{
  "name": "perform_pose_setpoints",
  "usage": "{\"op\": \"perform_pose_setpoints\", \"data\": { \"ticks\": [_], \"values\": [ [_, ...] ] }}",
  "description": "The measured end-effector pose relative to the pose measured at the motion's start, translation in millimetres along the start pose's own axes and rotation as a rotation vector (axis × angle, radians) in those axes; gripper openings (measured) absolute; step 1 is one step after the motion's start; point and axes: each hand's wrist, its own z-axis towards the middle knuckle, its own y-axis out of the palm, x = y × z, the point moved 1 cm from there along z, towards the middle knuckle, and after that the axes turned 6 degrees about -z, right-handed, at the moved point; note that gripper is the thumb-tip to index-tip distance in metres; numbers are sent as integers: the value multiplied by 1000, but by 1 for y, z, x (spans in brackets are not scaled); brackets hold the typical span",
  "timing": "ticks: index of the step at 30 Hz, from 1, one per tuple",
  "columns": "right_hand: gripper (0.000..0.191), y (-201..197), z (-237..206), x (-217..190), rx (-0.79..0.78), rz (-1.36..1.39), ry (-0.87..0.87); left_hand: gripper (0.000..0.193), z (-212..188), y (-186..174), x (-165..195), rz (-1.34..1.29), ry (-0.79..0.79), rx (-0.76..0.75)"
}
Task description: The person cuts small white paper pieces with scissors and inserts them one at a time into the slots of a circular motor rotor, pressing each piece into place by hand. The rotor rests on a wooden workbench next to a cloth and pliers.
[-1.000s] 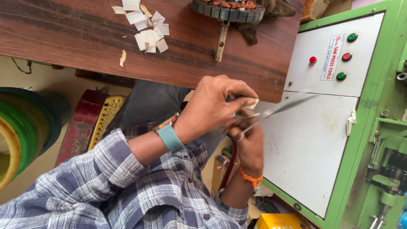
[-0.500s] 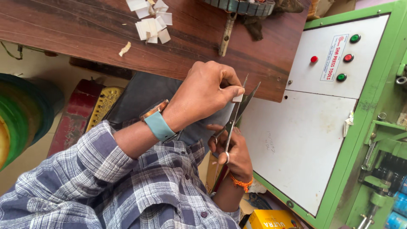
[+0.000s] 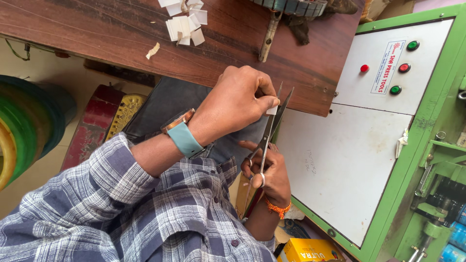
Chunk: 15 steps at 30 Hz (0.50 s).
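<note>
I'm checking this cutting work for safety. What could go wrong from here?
1. The left hand pinches a small white paper piece right between the open blades of the steel scissors; its fingertips may get nicked.
2. The right hand works the scissors over the lap, so a slip might jab the leg.
3. Offcuts may drop to the floor.

A white rectangular label (image 3: 385, 67) with red and blue print sits upright on the white panel (image 3: 388, 97), left of three round buttons (image 3: 404, 67). A yellow box (image 3: 310, 250) with dark lettering lies at bottom edge.
</note>
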Motion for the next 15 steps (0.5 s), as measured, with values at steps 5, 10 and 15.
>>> {"op": "perform_pose_setpoints", "data": {
  "ticks": [5, 10, 15],
  "values": [
    [123, 3, -2, -1, -9, 65, 11, 16, -3, -1, 2, -8, -17, -6],
    [116, 4, 0, 5, 9, 187, -7, 16, 0, -5, 8, 24, -95, -4],
    [108, 4, -1, 20, 9, 194, 29, 17, 1, -10, 7, -28, -186, -67]
  ]
}}
